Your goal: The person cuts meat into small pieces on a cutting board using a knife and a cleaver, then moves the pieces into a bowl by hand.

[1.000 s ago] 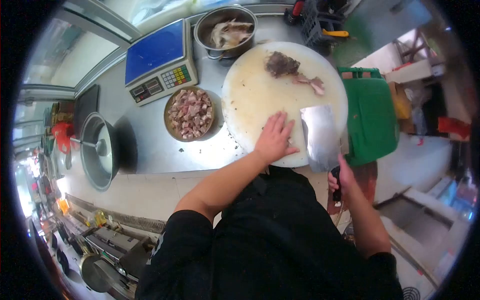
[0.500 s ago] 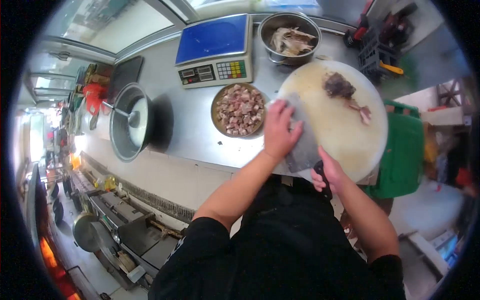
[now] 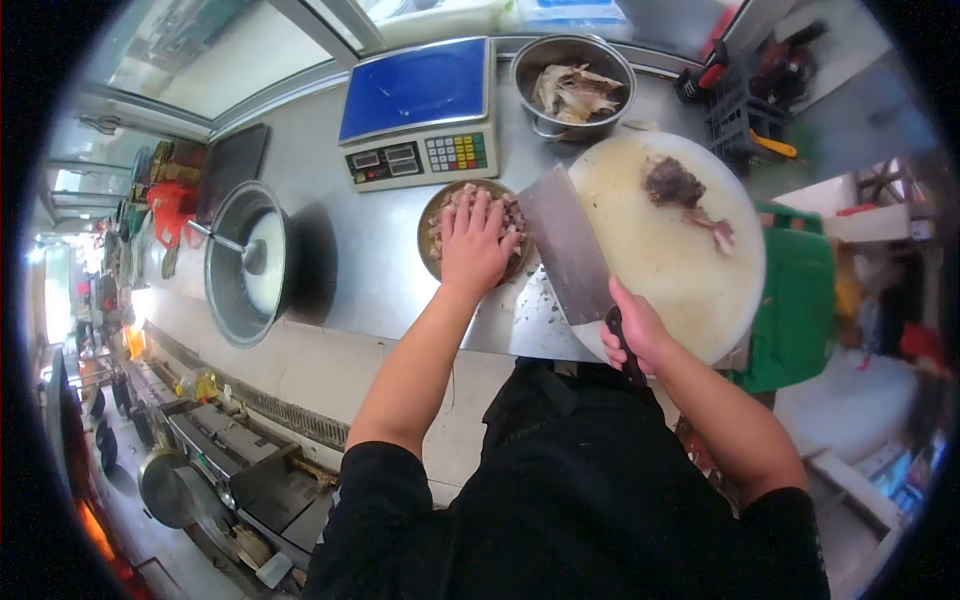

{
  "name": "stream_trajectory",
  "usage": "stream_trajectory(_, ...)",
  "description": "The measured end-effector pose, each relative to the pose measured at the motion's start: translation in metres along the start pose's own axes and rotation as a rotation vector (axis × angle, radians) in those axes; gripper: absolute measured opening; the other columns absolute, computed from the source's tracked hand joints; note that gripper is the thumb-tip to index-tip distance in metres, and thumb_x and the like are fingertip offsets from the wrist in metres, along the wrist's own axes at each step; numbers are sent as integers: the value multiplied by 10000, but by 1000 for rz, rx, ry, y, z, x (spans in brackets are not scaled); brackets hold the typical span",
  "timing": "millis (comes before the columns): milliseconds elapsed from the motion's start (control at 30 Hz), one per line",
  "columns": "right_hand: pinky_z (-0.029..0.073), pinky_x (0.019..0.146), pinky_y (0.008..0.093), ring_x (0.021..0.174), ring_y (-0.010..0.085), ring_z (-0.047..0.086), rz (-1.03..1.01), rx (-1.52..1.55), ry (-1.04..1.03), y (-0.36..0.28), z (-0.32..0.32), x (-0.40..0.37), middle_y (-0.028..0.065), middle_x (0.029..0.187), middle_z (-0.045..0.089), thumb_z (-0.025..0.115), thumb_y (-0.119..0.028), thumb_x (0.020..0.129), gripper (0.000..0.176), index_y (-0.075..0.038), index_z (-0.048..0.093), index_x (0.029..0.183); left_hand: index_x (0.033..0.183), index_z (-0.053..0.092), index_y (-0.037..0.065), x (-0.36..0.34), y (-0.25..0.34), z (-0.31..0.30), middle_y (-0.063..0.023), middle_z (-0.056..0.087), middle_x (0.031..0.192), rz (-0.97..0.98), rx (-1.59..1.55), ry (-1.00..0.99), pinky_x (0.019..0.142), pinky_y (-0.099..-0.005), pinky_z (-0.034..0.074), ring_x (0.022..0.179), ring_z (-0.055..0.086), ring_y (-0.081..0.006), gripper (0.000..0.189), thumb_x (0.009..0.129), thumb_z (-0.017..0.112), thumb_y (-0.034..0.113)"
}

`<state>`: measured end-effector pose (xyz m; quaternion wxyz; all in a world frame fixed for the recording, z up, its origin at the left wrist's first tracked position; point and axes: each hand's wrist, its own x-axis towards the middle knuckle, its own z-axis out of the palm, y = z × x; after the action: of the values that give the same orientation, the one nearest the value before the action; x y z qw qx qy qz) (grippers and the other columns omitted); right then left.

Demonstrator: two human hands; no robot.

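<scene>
My left hand lies with its fingers spread on top of the diced meat in a round metal bowl. The black handle of a wide cleaver is gripped in my right hand. The cleaver's blade slants up and left over the left edge of the round white cutting board, near the bowl. A dark lump of meat sits on the board's upper part, with a paler piece below it.
Behind the bowl stands a scale with a blue top. A pot holding bones is at its right. To the left is a large basin with a ladle. A green bin stands beside the board. Small bits lie on the steel counter.
My left hand has moved left from the cleaver blade to the bowl and now rests on the diced meat. The cleaver has shifted slightly left in my right hand, off much of the board.
</scene>
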<state>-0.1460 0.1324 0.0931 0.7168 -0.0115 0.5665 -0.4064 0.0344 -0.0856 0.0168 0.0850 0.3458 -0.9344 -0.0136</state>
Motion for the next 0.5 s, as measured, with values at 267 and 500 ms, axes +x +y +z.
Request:
stream_trajectory(267,383,405,292,372,135,440,-160,-240,137,38,-45,-41,41,502,485,366,-462,1069,521,-36,546,828,1427,509,119,-1,4,-5,-162,435,1510,39,9,24,1173,-582,183,1445,316,-371,617,903,616,425)
stream_trajectory(500,381,411,291,400,128,448,-344,-70,446,97,-107,-99,29,522,490,376,-404,1073,448,-59,535,835,1342,512,4,41,139,2,-237,493,1411,489,-467,78,1111,-480,390,1322,461,-409,633,755,729,96)
